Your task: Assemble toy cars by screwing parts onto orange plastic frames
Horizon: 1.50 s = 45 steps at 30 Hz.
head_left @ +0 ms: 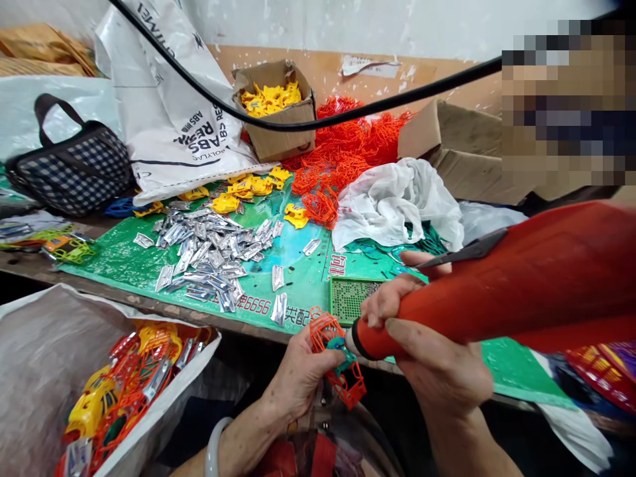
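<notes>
My left hand (301, 368) is closed around an orange plastic cage-like toy car frame (354, 392), near the table's front edge. A small teal part (346, 358) sits in the frame by my left thumb. Wrapped around a large red power screwdriver (447, 301), my right hand (440, 364) steadies it at a slant. The screwdriver's nose meets the teal part; its bit is hidden. Just behind, a shallow green tray (332, 301) has a perforated-looking surface with tiny pieces too small to name. Shiny silver parts (209, 248) lie heaped on the green table cover (114, 265).
Yellow shells fill a cardboard box (283, 142) beside piled orange frames (342, 146). An open sack (30, 344) of mixed parts stands at front left. A black cable (348, 122) crosses above. A checkered bag (74, 169) lies left; a person (571, 106) is at right.
</notes>
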Each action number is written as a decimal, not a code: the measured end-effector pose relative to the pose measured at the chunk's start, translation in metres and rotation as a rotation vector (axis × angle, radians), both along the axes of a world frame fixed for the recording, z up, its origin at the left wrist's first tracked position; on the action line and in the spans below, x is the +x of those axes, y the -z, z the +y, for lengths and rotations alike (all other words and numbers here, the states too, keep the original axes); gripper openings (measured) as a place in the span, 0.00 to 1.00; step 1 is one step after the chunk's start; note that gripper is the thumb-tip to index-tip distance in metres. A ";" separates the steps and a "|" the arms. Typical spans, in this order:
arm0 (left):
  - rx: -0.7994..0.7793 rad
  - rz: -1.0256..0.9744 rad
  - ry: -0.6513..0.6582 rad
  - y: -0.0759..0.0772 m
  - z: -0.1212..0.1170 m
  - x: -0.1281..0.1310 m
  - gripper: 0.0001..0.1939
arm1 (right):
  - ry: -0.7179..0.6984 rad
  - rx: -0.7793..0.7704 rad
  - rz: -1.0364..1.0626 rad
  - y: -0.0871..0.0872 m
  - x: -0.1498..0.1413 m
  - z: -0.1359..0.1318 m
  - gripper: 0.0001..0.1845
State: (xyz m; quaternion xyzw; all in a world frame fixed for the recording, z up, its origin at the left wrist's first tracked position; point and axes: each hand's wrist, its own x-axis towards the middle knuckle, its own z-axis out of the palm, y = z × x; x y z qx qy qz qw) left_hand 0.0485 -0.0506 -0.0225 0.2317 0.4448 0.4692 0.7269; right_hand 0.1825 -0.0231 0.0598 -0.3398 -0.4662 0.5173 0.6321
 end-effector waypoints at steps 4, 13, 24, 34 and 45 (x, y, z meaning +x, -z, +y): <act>-0.015 0.002 -0.009 0.002 -0.001 0.001 0.13 | 0.004 -0.002 -0.005 0.003 0.000 -0.002 0.31; 0.022 0.044 -0.028 0.002 -0.001 0.003 0.17 | -0.027 0.088 -0.125 0.019 0.000 -0.003 0.25; 0.062 0.024 0.020 0.001 -0.001 0.000 0.16 | -0.021 0.124 -0.083 0.007 0.002 -0.001 0.21; 0.064 0.136 0.096 0.006 -0.005 -0.010 0.13 | 0.289 0.161 -0.114 0.018 0.023 0.045 0.08; -0.045 0.008 0.153 0.002 -0.003 -0.011 0.10 | 0.320 0.106 -0.137 0.035 0.019 0.053 0.15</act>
